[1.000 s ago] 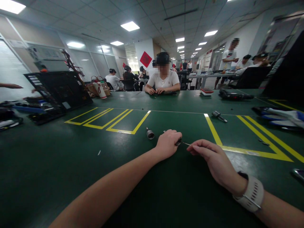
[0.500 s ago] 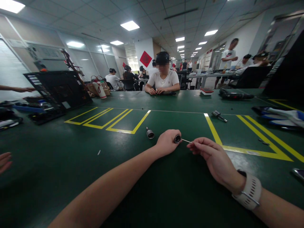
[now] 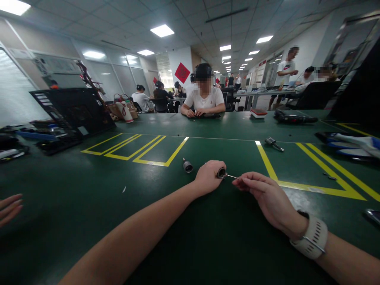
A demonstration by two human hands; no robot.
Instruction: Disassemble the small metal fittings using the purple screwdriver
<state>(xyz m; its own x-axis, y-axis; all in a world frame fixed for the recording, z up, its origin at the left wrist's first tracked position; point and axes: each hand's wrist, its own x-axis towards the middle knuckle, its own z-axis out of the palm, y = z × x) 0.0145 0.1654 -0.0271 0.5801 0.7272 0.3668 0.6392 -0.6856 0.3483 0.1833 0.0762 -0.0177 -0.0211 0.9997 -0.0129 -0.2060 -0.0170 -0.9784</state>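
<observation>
My left hand (image 3: 209, 178) is closed around a round metal socket-like part (image 3: 221, 173), its open end facing right. Between the fingertips of my right hand (image 3: 264, 194) is a thin metal rod (image 3: 232, 176), whose far end meets the round part; whether it reaches inside is too small to tell. A similar metal part (image 3: 187, 166) with a narrow tip lies on the green table (image 3: 160, 245), just left of my left hand. Another metal piece with a shaft (image 3: 274, 144) rests beyond my right hand.
Yellow tape outlines (image 3: 267, 162) mark the table. Small dark pieces (image 3: 330, 177) and blue-white tools (image 3: 350, 146) lie at right, a black power tool (image 3: 293, 118) behind. Another person's hand (image 3: 10, 209) reaches in at left. A person (image 3: 204, 97) sits opposite.
The other person's hand at the lower left has come further into view, and the arm above it has gone. My own hands have barely moved.
</observation>
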